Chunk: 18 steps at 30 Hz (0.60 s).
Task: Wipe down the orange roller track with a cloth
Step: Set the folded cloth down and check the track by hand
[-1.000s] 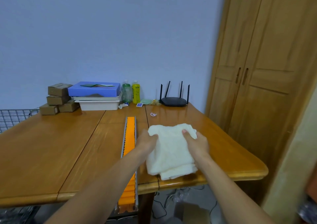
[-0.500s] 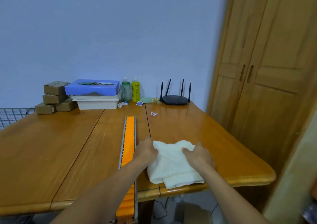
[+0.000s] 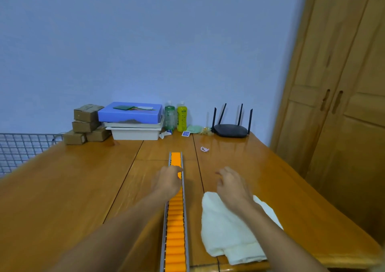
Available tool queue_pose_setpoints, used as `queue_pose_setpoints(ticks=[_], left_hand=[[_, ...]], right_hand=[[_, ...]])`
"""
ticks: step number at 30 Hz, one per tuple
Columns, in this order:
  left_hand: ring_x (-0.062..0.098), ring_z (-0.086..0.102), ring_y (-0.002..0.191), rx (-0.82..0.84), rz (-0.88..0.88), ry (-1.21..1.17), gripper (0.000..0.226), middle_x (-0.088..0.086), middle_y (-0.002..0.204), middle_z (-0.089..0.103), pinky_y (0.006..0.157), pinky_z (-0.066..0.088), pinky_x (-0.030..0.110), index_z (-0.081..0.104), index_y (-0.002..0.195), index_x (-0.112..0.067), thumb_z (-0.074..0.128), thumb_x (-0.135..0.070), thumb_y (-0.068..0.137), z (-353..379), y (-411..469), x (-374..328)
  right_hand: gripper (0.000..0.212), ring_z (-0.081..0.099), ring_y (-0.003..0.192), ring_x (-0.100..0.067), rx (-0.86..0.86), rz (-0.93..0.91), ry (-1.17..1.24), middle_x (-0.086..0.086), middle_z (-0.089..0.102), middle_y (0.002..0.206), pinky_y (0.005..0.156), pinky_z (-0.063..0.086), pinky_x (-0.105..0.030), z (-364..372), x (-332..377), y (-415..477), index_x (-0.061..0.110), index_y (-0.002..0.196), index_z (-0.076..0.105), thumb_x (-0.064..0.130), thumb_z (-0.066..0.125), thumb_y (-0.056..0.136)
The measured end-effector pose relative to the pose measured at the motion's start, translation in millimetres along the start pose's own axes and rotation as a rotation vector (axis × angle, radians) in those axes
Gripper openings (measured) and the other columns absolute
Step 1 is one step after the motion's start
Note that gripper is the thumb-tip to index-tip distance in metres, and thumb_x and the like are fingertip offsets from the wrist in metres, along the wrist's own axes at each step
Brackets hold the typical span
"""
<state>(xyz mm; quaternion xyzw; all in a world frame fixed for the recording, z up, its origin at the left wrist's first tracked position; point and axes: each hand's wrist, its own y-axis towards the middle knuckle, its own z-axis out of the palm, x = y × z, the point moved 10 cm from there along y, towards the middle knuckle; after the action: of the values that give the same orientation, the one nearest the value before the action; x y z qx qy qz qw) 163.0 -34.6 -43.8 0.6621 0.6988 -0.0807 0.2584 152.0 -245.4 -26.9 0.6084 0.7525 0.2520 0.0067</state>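
1. Head view, the track: the long orange roller track in its grey metal channel [image 3: 176, 215] lies flat on the glossy wooden bench [image 3: 62, 188]. Its long axis runs straight away from me, six o'clock to twelve o'clock. Its near end leaves the bottom of the frame and its far end stops short of the clutter by the wall.

2. Head view, my left grip: my left hand [image 3: 167, 181] rests on the track about two-thirds of the way up its visible length. The fingers are curled over the rollers and the right-hand rail. I read it as pressing or steadying the track, not lifting it. I cannot tell whether the fingers actually clamp the rail.

3. Head view, my right grip: my right hand [image 3: 233, 185] hovers with fingers loosely spread and holds nothing. My right forearm crosses over the cloth.

4. Head view, the cloth: the folded cream-white terry cloth [image 3: 227, 232] lies on the bench just beside the track at three o'clock, not touching it. It sits at five o'clock from my right hand, back toward my body.

5. What the next move turns on, as I judge it: the right hand is the nearer one to the cloth. It must draw back toward six o'clock, take the cloth, shift it to nine o'clock onto the rollers, then stroke along the six-to-twelve line.
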Motion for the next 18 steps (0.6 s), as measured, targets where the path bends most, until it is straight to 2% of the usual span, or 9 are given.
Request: queue_pose_setpoints(ticks=[2,6,10,13,16,18], left_hand=[[0.027,0.065,0.117,0.027,0.009,0.059,0.056,0.009,0.14,0.063,0.085,0.062,0.039,0.055,0.147,-0.021,0.051,0.005,0.097,-1,15,10],[0.026,0.051,0.138,0.05,0.049,0.139,0.061,0.006,0.152,0.053,0.102,0.053,0.035,0.047,0.153,-0.02,0.056,0.004,0.097,1,49,25],[0.024,0.052,0.136,0.082,0.058,0.207,0.06,0.005,0.151,0.054,0.104,0.05,0.033,0.043,0.154,-0.019,0.056,0.001,0.099,11,86,40],[0.025,0.058,0.127,0.116,0.104,0.326,0.061,0.003,0.148,0.057,0.096,0.056,0.039,0.041,0.152,-0.024,0.056,-0.003,0.097,24,116,49],[0.023,0.048,0.141,0.165,0.146,0.436,0.072,-0.005,0.165,0.033,0.102,0.053,0.036,0.03,0.16,-0.025,0.057,-0.004,0.097,33,141,50],[0.022,0.045,0.143,0.184,0.181,0.485,0.071,-0.006,0.168,0.027,0.103,0.05,0.035,0.027,0.161,-0.026,0.055,-0.007,0.099,39,155,50]], right_hand=[[0.04,0.059,0.107,-0.018,0.06,-0.064,0.056,0.006,0.058,0.128,0.085,0.053,-0.031,18,17,16,0.024,0.136,0.057,0.014,0.048,0.099],[0.044,0.059,0.104,-0.017,0.139,-0.1,0.087,0.007,0.056,0.13,0.083,0.055,-0.033,51,33,55,0.025,0.142,0.054,0.013,0.05,0.1],[0.048,0.059,0.103,-0.018,0.242,-0.134,0.095,0.008,0.052,0.13,0.082,0.056,-0.035,87,41,93,0.027,0.142,0.052,0.011,0.052,0.096],[0.05,0.057,0.11,-0.024,0.29,-0.17,0.053,0.003,0.052,0.13,0.08,0.052,-0.037,108,45,119,0.024,0.142,0.052,0.01,0.05,0.094],[0.044,0.057,0.11,-0.025,0.319,-0.151,0.036,0.001,0.054,0.131,0.084,0.054,-0.043,128,39,141,0.021,0.137,0.055,0.014,0.051,0.094],[0.045,0.058,0.11,-0.025,0.33,-0.135,0.039,0.001,0.054,0.131,0.084,0.055,-0.044,137,32,149,0.022,0.137,0.055,0.013,0.05,0.093]])
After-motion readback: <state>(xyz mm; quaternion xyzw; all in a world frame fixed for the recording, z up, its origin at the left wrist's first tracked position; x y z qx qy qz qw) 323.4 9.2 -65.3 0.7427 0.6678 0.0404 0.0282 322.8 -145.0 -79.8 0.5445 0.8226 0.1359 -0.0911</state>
